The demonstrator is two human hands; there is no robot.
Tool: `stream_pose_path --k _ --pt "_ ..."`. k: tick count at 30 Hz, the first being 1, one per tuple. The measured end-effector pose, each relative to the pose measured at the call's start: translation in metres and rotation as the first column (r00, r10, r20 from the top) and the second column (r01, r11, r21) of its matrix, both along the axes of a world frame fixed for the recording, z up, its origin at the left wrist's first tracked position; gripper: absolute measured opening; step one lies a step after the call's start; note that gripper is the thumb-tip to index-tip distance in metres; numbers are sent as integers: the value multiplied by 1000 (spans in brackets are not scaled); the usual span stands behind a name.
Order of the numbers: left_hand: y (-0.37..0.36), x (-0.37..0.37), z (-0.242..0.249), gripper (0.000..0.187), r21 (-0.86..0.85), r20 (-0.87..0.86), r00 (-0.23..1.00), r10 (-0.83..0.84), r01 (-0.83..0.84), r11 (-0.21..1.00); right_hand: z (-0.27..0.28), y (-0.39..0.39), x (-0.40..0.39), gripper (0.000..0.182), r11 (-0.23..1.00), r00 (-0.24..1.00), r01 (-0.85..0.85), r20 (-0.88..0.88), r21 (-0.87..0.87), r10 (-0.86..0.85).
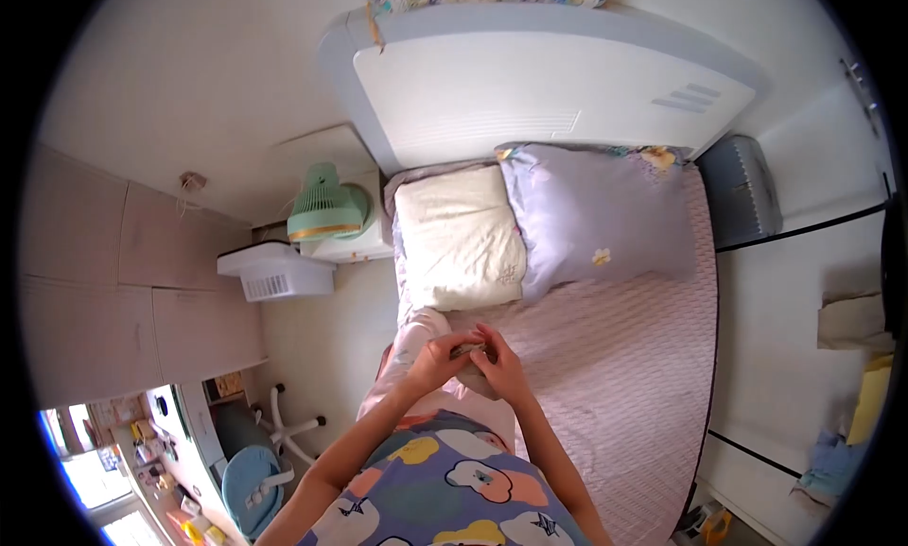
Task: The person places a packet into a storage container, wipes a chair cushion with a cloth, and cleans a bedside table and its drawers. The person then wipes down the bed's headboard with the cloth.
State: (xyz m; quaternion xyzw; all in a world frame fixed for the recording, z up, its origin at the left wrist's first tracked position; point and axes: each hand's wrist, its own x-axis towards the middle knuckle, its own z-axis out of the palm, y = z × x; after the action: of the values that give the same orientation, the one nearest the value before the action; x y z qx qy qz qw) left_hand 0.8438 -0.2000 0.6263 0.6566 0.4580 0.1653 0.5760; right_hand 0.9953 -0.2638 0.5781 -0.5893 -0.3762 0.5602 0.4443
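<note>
Both hands meet in front of my lap at the near left part of the bed. My left hand (439,361) is closed, its fingertips close against those of my right hand (502,365), which is also curled shut. A small pale, soft-looking thing (479,383) shows between and below the fingers; its kind I cannot make out, as the hands cover much of it. Under the hands are my pale pink trouser legs (413,343). Beyond them lies a cream folded pillow or quilt (461,234), beside a lavender pillow (605,215) with flower patterns.
The bed has a pink quilted cover (624,385) and a white-and-grey headboard (482,87). Left of it stand a green fan (326,208) on a white bedside cabinet and a white plastic basket (288,272). A blue chair (253,485) is at lower left, a grey box (738,189) at right.
</note>
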Motion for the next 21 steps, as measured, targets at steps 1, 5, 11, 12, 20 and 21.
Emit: stream_pose_path --k 1,5,11,12,20,21 --pt "-1 1 10 29 -38 -29 1000 6 -7 999 -7 -12 -3 45 997 999 -13 -36 -72 10" --pt "-10 -11 -17 31 -182 72 994 84 -69 981 -5 -25 -21 44 992 974 13 -225 -123 -40" --pt "33 -57 -52 33 -601 304 866 397 -149 785 -32 -7 -81 49 993 959 115 -259 -29 -119" --pt "43 -72 -62 33 -627 324 851 413 -134 767 -29 -3 -96 49 989 949 145 -279 -27 -146" --pt "89 -222 -92 24 -507 173 941 291 -168 845 -22 36 -239 33 976 967 215 -137 -25 -217" --pt "91 -237 -100 23 -536 187 929 320 -176 825 -19 45 -254 32 977 981 193 -26 92 -191"
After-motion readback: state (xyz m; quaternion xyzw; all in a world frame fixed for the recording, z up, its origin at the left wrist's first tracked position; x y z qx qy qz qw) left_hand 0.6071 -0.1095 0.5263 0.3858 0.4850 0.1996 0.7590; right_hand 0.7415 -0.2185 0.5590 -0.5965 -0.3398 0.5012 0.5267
